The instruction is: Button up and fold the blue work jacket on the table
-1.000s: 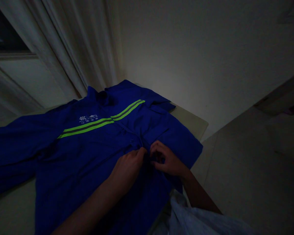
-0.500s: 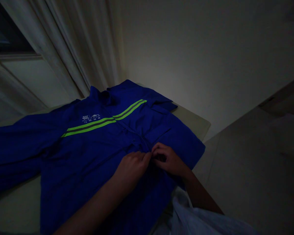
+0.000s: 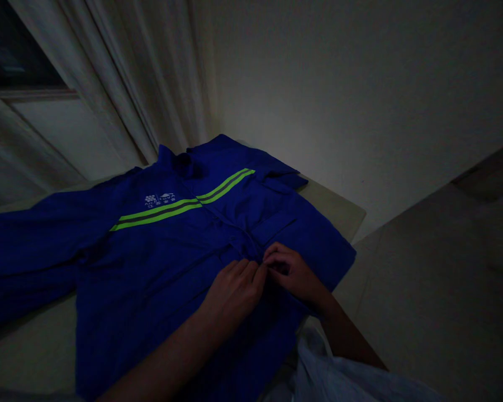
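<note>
A royal-blue work jacket (image 3: 159,268) lies spread face up with its collar at the far end, two lime-green reflective stripes across the chest and a white printed logo. My left hand (image 3: 235,293) and my right hand (image 3: 291,273) meet at its front placket, fingers pinching the fabric edges together. The fingers hide whatever button lies between them. A chest pocket flap (image 3: 274,226) sits just beyond my right hand.
The jacket lies on a pale table (image 3: 337,209), with a sleeve running off the left of the view. A pale curtain (image 3: 151,72) and wall (image 3: 339,95) stand behind. Something white and crumpled (image 3: 318,374), possibly a plastic bag, lies at the near edge.
My hands have drawn closer together at the placket, with the left hand's fingers now reaching the right hand. The whole view has drifted slightly.
</note>
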{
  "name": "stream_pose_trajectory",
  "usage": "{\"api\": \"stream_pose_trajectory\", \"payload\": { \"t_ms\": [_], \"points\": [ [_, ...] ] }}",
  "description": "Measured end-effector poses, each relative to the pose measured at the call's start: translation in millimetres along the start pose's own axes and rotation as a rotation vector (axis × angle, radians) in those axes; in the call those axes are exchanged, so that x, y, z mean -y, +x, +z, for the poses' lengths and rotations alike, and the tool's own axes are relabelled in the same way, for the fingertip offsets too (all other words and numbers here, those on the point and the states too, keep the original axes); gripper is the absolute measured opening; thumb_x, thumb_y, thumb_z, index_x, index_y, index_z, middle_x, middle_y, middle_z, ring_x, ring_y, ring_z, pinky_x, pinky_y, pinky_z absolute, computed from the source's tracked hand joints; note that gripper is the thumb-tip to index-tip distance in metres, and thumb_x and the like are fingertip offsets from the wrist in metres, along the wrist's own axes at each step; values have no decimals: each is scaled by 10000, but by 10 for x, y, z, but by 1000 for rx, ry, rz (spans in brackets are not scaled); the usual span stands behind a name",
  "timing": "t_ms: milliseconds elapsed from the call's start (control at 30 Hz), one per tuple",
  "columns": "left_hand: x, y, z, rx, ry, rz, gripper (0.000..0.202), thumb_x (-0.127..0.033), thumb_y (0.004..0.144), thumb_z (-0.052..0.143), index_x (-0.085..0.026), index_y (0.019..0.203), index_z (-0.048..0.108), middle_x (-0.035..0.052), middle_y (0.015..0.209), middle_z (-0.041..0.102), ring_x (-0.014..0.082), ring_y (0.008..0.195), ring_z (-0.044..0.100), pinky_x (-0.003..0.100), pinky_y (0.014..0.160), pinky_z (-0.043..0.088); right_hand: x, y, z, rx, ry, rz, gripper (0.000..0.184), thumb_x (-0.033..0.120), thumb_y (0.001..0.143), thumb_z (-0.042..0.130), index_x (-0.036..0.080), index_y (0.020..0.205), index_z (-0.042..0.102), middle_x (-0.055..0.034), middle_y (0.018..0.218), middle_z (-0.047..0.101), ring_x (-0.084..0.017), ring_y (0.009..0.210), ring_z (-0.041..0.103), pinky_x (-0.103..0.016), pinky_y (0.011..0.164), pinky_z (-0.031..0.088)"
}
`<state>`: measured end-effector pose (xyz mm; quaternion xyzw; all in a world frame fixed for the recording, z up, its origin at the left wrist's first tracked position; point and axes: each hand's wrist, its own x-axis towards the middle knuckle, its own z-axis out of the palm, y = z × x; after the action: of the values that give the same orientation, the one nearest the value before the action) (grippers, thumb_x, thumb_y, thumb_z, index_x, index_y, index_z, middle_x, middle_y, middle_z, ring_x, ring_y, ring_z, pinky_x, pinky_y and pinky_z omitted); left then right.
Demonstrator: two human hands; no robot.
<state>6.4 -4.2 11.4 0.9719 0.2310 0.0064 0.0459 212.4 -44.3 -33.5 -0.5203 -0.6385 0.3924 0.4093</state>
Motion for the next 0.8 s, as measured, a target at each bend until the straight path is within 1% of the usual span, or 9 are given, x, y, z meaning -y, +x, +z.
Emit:
{"api": "stream_pose_trajectory", "payload": {
  "t_ms": [67, 100, 267, 400, 467, 567, 633, 733, 800],
  "points": [
    [-7, -1, -4, -4, 7, -6, 283, -101, 1032, 491, -142, 1301, 568, 87, 1035, 687, 246, 956, 661, 371, 810, 537, 6, 2, -2, 11, -3, -3, 320, 509, 944, 724, 195, 881, 722, -61, 1038, 628, -141, 778, 581, -260, 661, 457],
    [-10, -3, 2, -7, 12, -8, 281, -99, 1030, 493, -140, 1296, 570, 89, 1031, 686, 246, 953, 659, 370, 803, 536, 8, 4, -3, 19, -8, -8, 308, 494, 951, 717, 195, 876, 718, -60, 1035, 629, -140, 777, 582, -260, 661, 455],
    [-18, -29, 71, -34, 29, -13, 140, -99, 1012, 517, -163, 1086, 616, 80, 963, 662, 242, 915, 645, 364, 760, 516, 21, 10, -8, 38, -30, -16, 225, 418, 946, 730, 194, 928, 739, -57, 1046, 623, -120, 735, 565, -250, 637, 444],
    [-9, -37, 70, -61, 24, 16, 118, -137, 1028, 511, -174, 1086, 606, 75, 975, 652, 254, 943, 639, 375, 773, 517, 35, 7, -6, 58, -37, -33, 209, 404, 943, 729, 196, 948, 727, -58, 1062, 624, -129, 762, 580, -256, 660, 458],
    [-4, -32, 49, -55, 5, 0, 113, -157, 1032, 512, -187, 1094, 602, 73, 1019, 652, 256, 959, 636, 379, 778, 526, 40, 7, -6, 70, -40, -33, 202, 397, 932, 742, 196, 944, 718, -55, 1066, 624, -134, 779, 585, -258, 675, 465],
    [-1, -16, 28, -32, -21, -72, 115, -144, 1014, 530, -200, 1091, 595, 71, 1078, 649, 251, 974, 640, 368, 784, 542, 43, 12, -3, 86, -53, -30, 157, 337, 908, 766, 191, 921, 710, -48, 1062, 623, -128, 775, 584, -249, 663, 457],
    [-7, -5, 26, 2, -42, -132, 118, -143, 1005, 538, -201, 1094, 590, 70, 1063, 661, 249, 964, 657, 357, 779, 548, 39, 17, 3, 94, -72, -39, 105, 281, 906, 755, 188, 907, 707, -45, 1060, 627, -123, 778, 587, -244, 668, 456],
    [-17, 13, 22, 75, -94, -264, 98, -244, 1019, 557, -191, 1095, 590, 83, 1003, 697, 271, 930, 701, 368, 749, 559, 25, 20, 12, 87, -80, -39, 56, 227, 904, 733, 183, 889, 701, -37, 1036, 625, -110, 757, 578, -233, 663, 451],
    [-17, 22, 14, 111, -116, -346, 142, -316, 1027, 560, -186, 1066, 605, 94, 976, 716, 291, 916, 723, 378, 726, 563, 16, 18, 14, 60, -69, -32, 50, 216, 904, 723, 181, 878, 699, -30, 1009, 620, -96, 717, 556, -222, 636, 436]
  ]
}}
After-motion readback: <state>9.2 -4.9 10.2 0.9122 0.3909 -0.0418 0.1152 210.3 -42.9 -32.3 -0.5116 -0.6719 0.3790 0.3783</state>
